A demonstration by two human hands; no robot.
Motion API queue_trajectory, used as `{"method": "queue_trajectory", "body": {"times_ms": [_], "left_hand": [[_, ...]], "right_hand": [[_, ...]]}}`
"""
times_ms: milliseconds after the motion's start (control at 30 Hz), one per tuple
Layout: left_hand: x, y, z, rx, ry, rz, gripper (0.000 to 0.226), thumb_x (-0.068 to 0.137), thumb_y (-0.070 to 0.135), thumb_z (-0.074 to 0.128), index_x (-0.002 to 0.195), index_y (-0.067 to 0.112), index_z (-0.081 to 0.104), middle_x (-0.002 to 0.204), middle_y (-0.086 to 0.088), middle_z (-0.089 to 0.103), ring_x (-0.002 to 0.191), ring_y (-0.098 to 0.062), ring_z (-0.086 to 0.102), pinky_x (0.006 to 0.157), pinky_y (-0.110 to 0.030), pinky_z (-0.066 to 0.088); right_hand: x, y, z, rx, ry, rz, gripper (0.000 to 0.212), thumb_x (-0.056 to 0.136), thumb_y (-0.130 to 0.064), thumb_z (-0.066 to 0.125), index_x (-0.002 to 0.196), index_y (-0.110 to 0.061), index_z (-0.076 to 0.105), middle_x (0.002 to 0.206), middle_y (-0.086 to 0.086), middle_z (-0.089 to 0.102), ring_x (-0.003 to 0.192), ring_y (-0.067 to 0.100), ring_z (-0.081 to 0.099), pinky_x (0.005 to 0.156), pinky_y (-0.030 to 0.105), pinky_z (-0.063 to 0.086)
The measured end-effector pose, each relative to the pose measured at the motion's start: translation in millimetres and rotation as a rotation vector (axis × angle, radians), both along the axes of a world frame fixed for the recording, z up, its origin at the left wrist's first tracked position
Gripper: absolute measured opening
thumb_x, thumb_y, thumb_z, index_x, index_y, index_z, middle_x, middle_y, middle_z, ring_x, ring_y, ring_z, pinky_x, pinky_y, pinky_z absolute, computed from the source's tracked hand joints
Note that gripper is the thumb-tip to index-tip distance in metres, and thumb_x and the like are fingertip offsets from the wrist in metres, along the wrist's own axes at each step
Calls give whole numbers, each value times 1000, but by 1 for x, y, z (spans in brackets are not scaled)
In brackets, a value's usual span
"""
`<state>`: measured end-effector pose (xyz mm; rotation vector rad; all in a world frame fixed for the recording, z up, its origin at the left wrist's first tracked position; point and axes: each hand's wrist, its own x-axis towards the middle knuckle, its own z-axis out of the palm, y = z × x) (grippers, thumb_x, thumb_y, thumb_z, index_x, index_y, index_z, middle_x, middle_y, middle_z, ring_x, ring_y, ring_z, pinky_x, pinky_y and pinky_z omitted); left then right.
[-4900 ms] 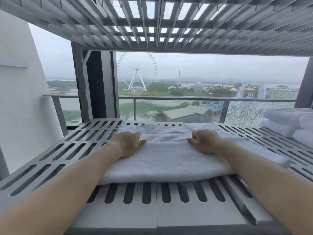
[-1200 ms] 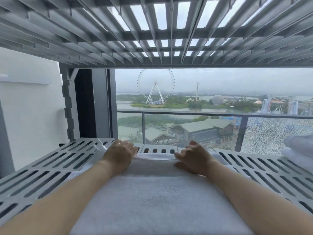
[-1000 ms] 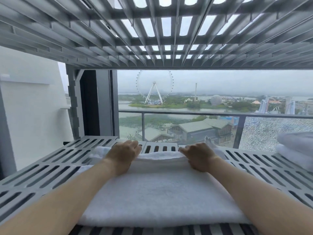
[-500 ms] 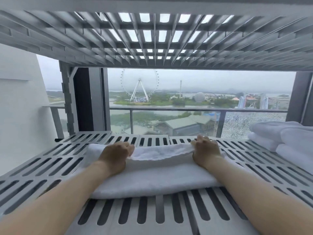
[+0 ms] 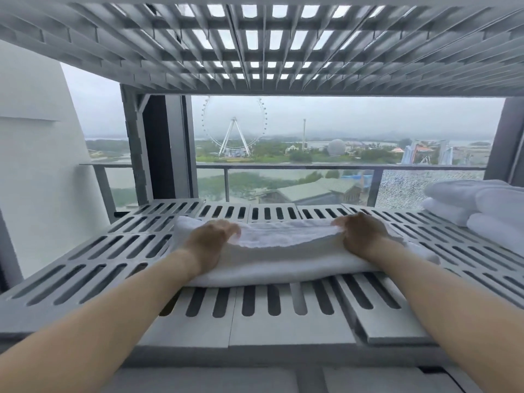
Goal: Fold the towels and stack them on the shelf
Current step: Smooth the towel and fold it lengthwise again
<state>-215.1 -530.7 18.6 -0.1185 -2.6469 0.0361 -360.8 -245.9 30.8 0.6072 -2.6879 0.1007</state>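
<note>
A white towel lies folded on the grey slotted shelf, in the middle. My left hand grips the towel's far edge on the left and my right hand grips it on the right. Between the hands the top layer is lifted and curls toward me. Both forearms reach in over the shelf's front edge. A pile of folded white towels sits at the shelf's right end, apart from my hands.
Another slotted shelf hangs low overhead. A white wall closes the left side. Behind the shelf are a dark post and a glass balcony railing. Bare shelf shows left of the towel and in front of it.
My hands have pulled the towel's far edge up and back toward me, folding it shorter. The view has drawn back from the shelf, showing more of its front.
</note>
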Motion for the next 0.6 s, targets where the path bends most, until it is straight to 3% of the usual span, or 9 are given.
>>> {"method": "queue_trajectory", "body": {"times_ms": [100,167,267,367,500,600], "left_hand": [[11,-4,7,-9,123,58,71,74,-17,33,120,33,58,122,8,63,109,-15,59,89,-29,48],[22,-4,7,-16,163,42,75,72,-15,34,118,38,59,120,11,64,107,-13,61,86,-30,49],[40,2,-8,-16,47,-37,67,76,-12,37,116,36,62,120,13,64,108,-11,61,80,-22,50],[55,8,-22,3,96,-70,50,84,-8,43,113,26,65,115,8,67,103,-11,63,84,-25,53],[61,12,-24,67,180,119,45,86,-5,42,113,23,64,116,2,66,107,-18,61,89,-34,52],[65,18,-19,24,92,213,48,88,-5,38,115,28,60,112,1,67,101,-20,63,83,-32,52]], "right_hand": [[8,11,1,14,191,25,51,78,-3,44,110,-37,64,110,3,67,101,25,61,81,29,46],[15,19,-2,64,218,4,47,77,-6,45,106,-36,65,105,2,68,97,25,62,77,27,44],[23,22,-1,109,45,-22,42,80,-11,43,108,-35,64,115,5,64,105,26,60,84,32,47],[30,10,4,87,-103,121,57,81,-13,45,133,-35,44,136,4,52,123,23,49,97,33,42],[49,-25,-4,-1,-244,436,59,87,-16,49,142,-29,32,149,-2,36,135,18,34,111,33,30],[55,-28,-9,30,-255,454,50,95,-19,35,143,-31,29,151,-6,31,136,18,33,110,40,31]]}}
